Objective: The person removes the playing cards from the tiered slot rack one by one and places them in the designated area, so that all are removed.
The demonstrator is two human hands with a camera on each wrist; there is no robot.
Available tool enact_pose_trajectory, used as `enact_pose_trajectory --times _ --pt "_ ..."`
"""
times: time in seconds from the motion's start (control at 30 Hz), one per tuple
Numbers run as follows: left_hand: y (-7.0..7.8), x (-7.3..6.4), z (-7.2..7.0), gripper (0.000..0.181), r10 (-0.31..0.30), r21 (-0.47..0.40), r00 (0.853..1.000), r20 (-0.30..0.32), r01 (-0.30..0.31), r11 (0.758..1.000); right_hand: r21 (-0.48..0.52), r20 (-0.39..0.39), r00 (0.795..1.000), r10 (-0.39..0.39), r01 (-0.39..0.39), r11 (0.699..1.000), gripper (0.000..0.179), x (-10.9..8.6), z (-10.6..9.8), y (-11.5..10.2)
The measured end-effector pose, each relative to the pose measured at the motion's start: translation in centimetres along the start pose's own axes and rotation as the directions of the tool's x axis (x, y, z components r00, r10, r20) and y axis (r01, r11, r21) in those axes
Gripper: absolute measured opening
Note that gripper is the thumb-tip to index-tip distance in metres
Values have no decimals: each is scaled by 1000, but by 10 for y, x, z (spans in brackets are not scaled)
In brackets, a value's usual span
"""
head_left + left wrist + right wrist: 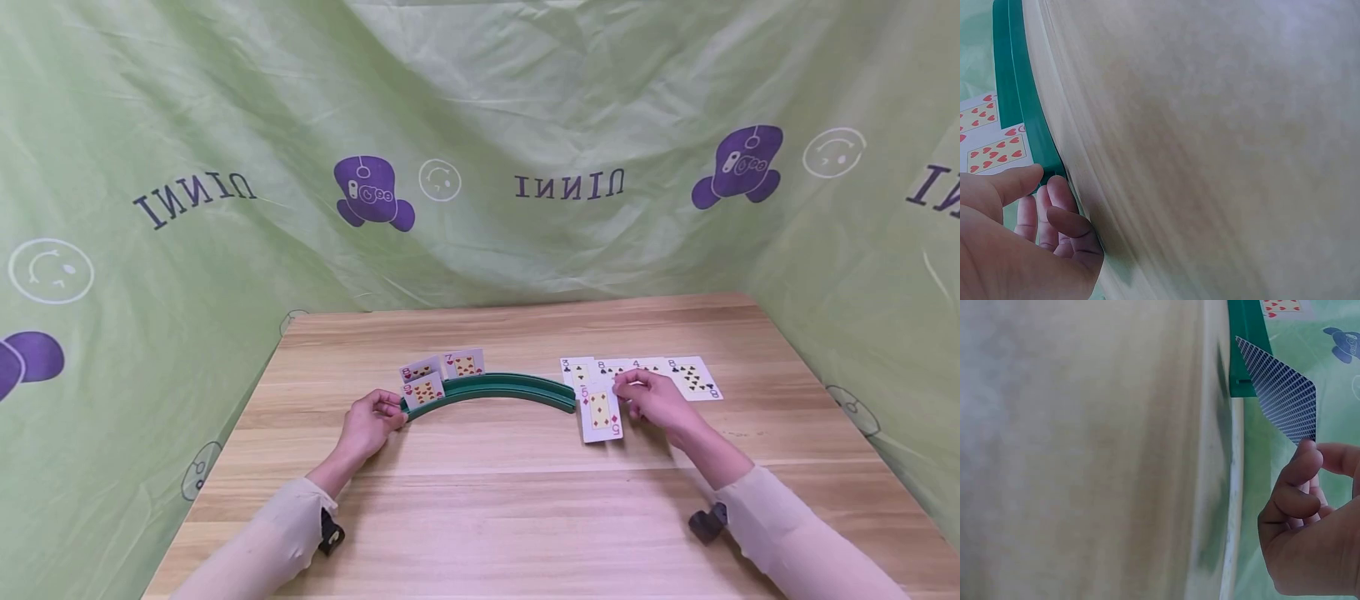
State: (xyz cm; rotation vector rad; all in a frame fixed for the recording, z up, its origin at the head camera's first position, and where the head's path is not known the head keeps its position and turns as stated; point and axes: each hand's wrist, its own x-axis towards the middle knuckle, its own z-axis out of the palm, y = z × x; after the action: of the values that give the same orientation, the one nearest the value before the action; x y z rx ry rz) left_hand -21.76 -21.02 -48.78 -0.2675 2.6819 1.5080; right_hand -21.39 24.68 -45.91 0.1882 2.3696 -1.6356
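Observation:
A curved green card holder (498, 385) with grooves lies on the table. My left hand (367, 425) pinches its left end, thumb on one side and fingertips on the other, as the left wrist view shows. At that end stand a nine of hearts (424, 392) in the front groove and an eight of hearts (420, 367) and seven of hearts (465, 364) behind. My right hand (656, 402) pinches a five of diamonds (600, 414) by its upper corner, just off the holder's right end. Its patterned blue back (1285, 394) faces the right wrist camera.
Behind the right hand, several cards lie face up in an overlapping row, from a three of clubs (576, 368) to an eight of clubs (697, 379). A green printed cloth (480, 250) hangs around the wooden table (480, 508).

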Motion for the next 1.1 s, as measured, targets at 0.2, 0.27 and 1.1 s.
enact_pose_trajectory --times 0.2,0.27,1.1 --pt "2 -1 -1 29 5 19 1000 0 -5 1000 -48 30 1000 -1 2 999 27 1 2 5" --pt "2 -1 -1 29 2 27 1000 1 -2 1000 -61 42 999 5 -2 998 28 1 3 5" --pt "2 0 -2 29 -12 38 1000 11 11 999 -127 93 996 4 8 992 37 0 -12 5"
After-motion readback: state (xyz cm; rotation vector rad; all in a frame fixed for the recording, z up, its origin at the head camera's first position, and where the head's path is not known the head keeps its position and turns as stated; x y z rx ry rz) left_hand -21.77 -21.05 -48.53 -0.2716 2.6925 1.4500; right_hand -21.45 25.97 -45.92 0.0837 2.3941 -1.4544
